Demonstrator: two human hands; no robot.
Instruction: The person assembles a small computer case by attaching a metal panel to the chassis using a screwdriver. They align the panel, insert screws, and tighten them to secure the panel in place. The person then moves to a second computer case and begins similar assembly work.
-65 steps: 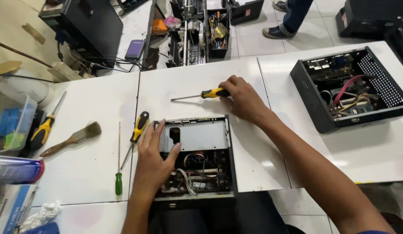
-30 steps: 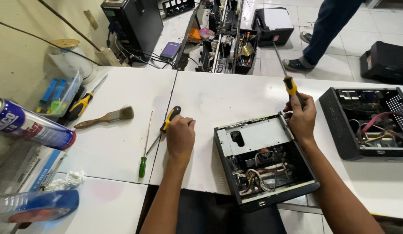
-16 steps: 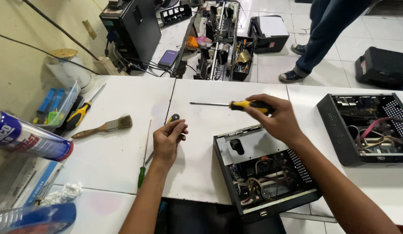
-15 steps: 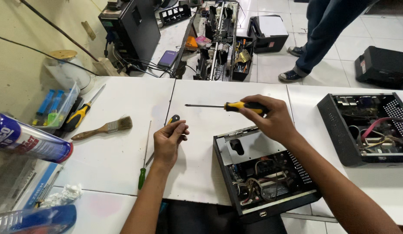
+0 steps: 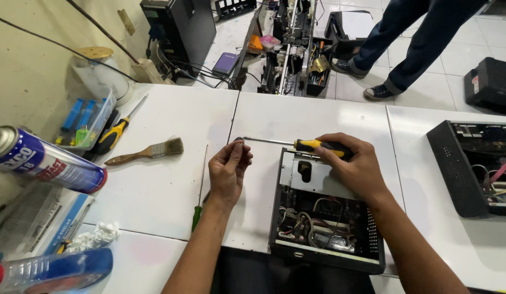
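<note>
— Right hand [image 5: 357, 166] is wrapped round the yellow-and-black screwdriver [image 5: 318, 146], held level at mid-frame, shaft pointing left so the tip meets the left hand [image 5: 228, 166].

— And that one?

— Fingers pinched at the tip; what they grip is too small to tell. Open black case [image 5: 324, 215] sits just below.

My L hand [image 5: 229, 169] is raised, fingers [image 5: 238, 149] pinched together at the tips, forearm running down-frame. My R hand [image 5: 353, 163] is curled shut in a grip, palm down, wrist bent, arm reaching from lower right.
</note>
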